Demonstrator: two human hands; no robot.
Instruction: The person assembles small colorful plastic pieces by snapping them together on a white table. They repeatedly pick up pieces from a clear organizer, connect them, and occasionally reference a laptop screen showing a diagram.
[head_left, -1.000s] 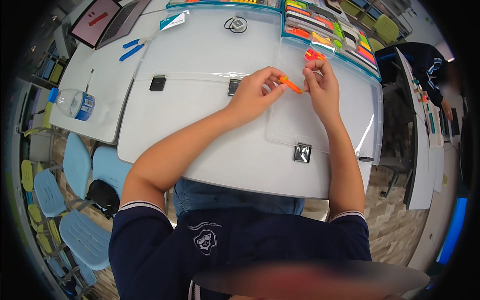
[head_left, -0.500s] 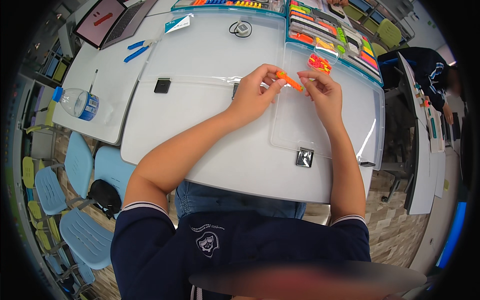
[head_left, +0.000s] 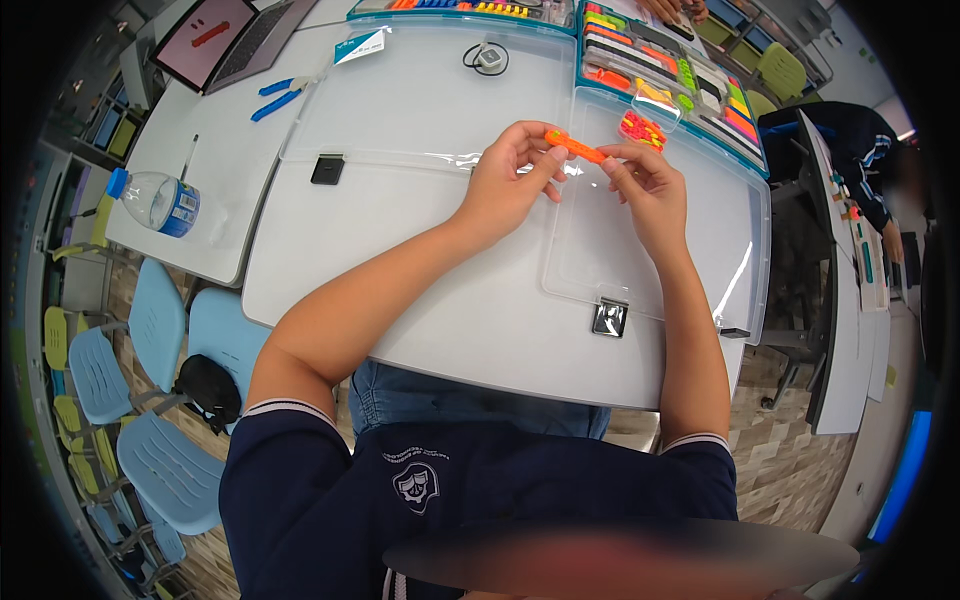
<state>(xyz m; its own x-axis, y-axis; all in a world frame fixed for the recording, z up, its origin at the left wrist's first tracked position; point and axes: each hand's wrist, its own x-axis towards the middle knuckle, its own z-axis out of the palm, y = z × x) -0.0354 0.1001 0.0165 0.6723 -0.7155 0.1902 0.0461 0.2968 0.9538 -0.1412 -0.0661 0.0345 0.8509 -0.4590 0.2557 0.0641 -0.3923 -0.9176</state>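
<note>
A thin orange building piece (head_left: 575,147) is held above the clear plastic lid (head_left: 640,270) on the white table (head_left: 500,330). My left hand (head_left: 508,180) pinches its left end between thumb and fingers. My right hand (head_left: 645,185) grips its right end with the fingertips. Just beyond my right hand stands a small clear tub (head_left: 645,122) with red and yellow pieces. Behind it lies an open teal sorting case (head_left: 690,85) with several rows of coloured parts.
A second clear lid (head_left: 400,100) with a black latch (head_left: 327,169) lies to the left. A water bottle (head_left: 155,200), blue pliers (head_left: 280,97) and a laptop (head_left: 225,35) are at the far left. Blue chairs (head_left: 150,400) stand below the table's left edge. Another person (head_left: 860,170) sits at the right.
Both hands have stayed together over the lid with the orange piece between them; the piece now lies more level, held at both ends.
</note>
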